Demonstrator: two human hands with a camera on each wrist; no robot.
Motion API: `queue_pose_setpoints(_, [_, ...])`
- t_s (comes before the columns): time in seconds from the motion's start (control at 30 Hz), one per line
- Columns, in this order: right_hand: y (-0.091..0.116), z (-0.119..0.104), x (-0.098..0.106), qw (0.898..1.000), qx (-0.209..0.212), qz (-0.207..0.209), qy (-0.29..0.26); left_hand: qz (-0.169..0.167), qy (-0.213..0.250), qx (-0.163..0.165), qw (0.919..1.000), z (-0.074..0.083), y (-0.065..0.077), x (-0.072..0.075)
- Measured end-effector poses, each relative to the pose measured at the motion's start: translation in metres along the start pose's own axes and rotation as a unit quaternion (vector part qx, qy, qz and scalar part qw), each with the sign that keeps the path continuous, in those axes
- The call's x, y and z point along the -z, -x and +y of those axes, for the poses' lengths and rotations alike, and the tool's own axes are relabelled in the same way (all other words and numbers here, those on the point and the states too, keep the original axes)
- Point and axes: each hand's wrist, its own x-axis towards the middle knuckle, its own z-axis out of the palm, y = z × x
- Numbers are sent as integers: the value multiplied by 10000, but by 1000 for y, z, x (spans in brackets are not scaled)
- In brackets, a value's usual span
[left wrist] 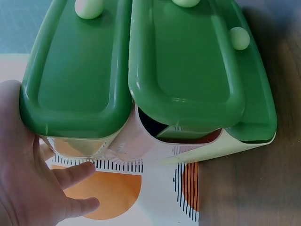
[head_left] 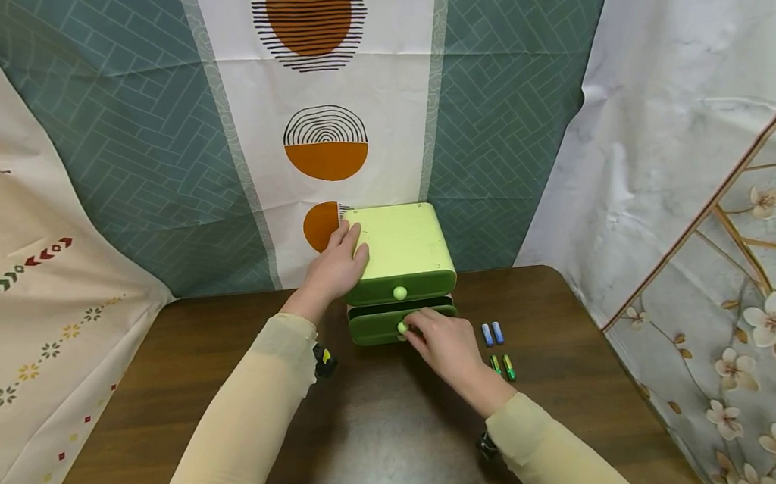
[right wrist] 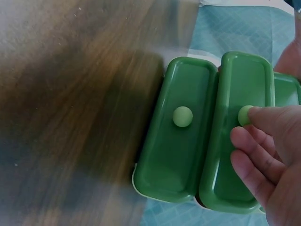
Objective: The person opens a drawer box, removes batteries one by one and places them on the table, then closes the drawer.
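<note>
A small cabinet (head_left: 401, 237) with a pale green top and dark green drawer fronts stands against the patterned cloth. My left hand (head_left: 335, 267) rests on its upper left edge, fingers extended. With thumb and fingers, my right hand (head_left: 445, 342) pinches the round pale knob (right wrist: 244, 116) of the middle drawer (left wrist: 188, 66). That drawer is pulled partly out, and a dark gap shows behind its front. The top drawer (left wrist: 77, 70) and the bottom drawer (right wrist: 175, 150) sit closed. What the middle drawer holds is hidden.
Right of the cabinet, two blue batteries (head_left: 498, 333) and two green batteries (head_left: 509, 368) lie on the dark wooden table (head_left: 237, 406). Patterned cloths (head_left: 507, 103) hang behind and at both sides.
</note>
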Motion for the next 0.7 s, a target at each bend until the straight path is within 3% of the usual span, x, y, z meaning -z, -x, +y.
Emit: queue_pose_setpoints(0.7, [-15, 10, -14, 9997, -196, 11, 112, -4, -30, -8, 10000, 2, 1, 0])
